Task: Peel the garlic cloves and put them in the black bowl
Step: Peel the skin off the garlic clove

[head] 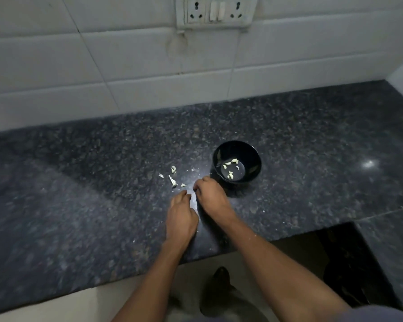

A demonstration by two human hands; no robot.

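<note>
A black bowl [237, 162] stands on the dark granite counter [102, 182] and holds several pale peeled garlic cloves [230, 168]. Just left of it lie several garlic pieces or skins [173, 177] on the counter. My left hand [180, 217] and my right hand [211, 194] are close together in front of the bowl, fingers curled down toward the counter. Something small and pale shows between the fingertips, but I cannot make out what it is or which hand holds it.
A white tiled wall with a socket panel [216, 11] rises behind the counter. The counter's front edge runs below my forearms, with a dark cut-out [349, 263] at the right. A foot [220, 275] shows on the floor.
</note>
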